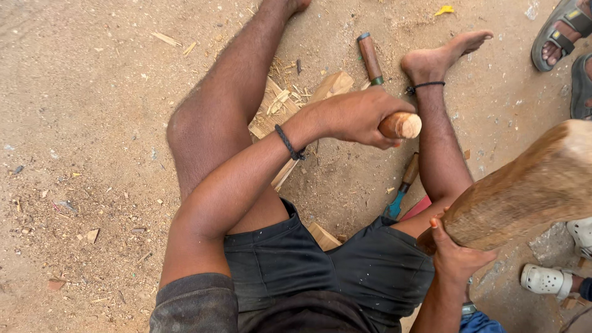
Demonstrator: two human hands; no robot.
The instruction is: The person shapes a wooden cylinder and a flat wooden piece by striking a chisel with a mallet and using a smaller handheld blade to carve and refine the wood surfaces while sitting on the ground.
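Here, left hand (357, 117) grip wrapped round wooden handle (401, 125) — right hand (459, 256) clasps wood mallet (524, 191).

I see my left hand (357, 117) at upper centre of the frame, closed round a handle (401, 125), above a plank (308, 117) lying between my legs. My right hand (459, 256) sits at lower right, under a mallet (524, 191). One chisel (370, 58) lies at top centre, another (402, 188) right of centre. Sandalled feet (564, 31) occupy the upper right corner.
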